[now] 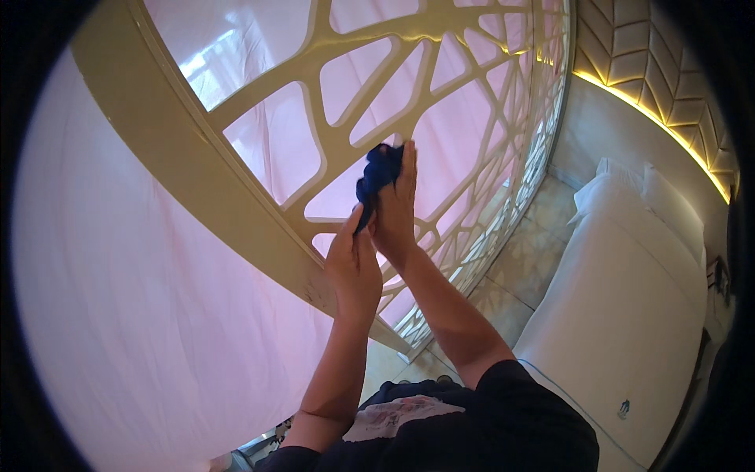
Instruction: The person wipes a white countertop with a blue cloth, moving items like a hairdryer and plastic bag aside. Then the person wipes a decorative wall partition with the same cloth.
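Note:
A crumpled dark blue cloth is held between my two hands in front of a cream lattice partition. My right hand grips it from the right, fingers pointing up along its side. My left hand is lower and to the left, its fingertips at the cloth's lower end. The cloth hides part of my fingers. Whether the cloth touches the lattice I cannot tell. The partition's broad solid edge post runs diagonally just left of my hands.
Pink-white curtains hang behind the lattice and at the left. To the right stands a bed with a white cover, below a padded wall panel with a lit strip. Tiled floor lies between partition and bed.

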A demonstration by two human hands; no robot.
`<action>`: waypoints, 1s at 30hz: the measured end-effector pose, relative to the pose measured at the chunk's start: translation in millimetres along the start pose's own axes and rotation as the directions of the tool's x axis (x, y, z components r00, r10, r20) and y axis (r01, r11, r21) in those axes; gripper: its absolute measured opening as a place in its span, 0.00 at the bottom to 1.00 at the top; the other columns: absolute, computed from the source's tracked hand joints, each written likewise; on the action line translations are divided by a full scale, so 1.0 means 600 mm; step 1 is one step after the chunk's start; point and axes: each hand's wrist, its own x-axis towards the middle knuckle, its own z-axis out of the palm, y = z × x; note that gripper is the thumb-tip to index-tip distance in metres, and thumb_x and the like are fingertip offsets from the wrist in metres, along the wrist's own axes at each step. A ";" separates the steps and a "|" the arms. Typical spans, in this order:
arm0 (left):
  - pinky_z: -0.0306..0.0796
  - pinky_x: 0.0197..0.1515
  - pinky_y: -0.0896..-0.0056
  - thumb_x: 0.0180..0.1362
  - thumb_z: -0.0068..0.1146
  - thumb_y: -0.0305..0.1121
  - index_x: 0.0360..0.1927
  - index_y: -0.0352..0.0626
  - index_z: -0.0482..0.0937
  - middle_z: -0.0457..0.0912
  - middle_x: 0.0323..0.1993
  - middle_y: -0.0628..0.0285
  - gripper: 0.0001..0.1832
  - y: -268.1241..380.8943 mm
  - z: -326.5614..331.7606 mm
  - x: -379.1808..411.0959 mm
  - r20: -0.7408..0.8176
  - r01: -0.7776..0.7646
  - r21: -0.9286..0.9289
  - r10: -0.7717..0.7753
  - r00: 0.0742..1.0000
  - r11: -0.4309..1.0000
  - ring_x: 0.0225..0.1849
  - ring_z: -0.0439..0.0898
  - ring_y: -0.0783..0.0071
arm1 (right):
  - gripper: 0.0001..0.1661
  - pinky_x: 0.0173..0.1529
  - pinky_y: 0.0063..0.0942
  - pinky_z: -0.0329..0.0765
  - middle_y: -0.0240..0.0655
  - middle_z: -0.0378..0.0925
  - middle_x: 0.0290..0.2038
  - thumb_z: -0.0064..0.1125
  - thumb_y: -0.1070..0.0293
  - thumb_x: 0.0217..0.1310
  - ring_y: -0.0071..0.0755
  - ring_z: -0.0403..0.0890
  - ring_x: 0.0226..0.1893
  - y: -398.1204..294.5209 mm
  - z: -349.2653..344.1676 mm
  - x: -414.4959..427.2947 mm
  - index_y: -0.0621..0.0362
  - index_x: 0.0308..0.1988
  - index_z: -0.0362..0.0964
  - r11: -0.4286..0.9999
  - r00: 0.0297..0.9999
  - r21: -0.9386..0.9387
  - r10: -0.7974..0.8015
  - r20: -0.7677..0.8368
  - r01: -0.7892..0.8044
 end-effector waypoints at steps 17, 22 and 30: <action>0.73 0.50 0.74 0.66 0.53 0.20 0.57 0.37 0.82 0.85 0.44 0.53 0.17 -0.019 -0.013 0.002 0.106 -0.151 0.004 0.150 0.983 0.988 0.46 0.82 0.72 | 0.18 0.39 0.19 0.72 0.22 0.70 0.42 0.49 0.66 0.77 0.17 0.72 0.38 0.012 0.024 -0.040 0.49 0.62 0.63 0.002 0.772 0.899 0.513 0.375 -0.439; 0.75 0.57 0.69 0.72 0.47 0.23 0.59 0.33 0.76 0.82 0.51 0.50 0.15 -0.036 -0.013 -0.014 0.096 -0.034 -0.189 0.052 0.994 0.981 0.52 0.82 0.67 | 0.33 0.56 0.22 0.74 0.32 0.67 0.59 0.55 0.80 0.69 0.22 0.72 0.54 0.043 0.029 -0.090 0.58 0.70 0.57 0.460 0.849 0.770 0.493 0.193 -0.442; 0.84 0.42 0.70 0.75 0.39 0.26 0.58 0.35 0.69 0.84 0.37 0.49 0.13 0.031 0.009 0.020 0.025 0.156 -0.502 -0.167 0.986 0.850 0.40 0.88 0.63 | 0.19 0.56 0.36 0.71 0.39 0.75 0.47 0.74 0.74 0.53 0.40 0.75 0.50 0.084 -0.071 0.019 0.59 0.46 0.81 0.946 0.973 0.253 0.224 -0.058 -0.203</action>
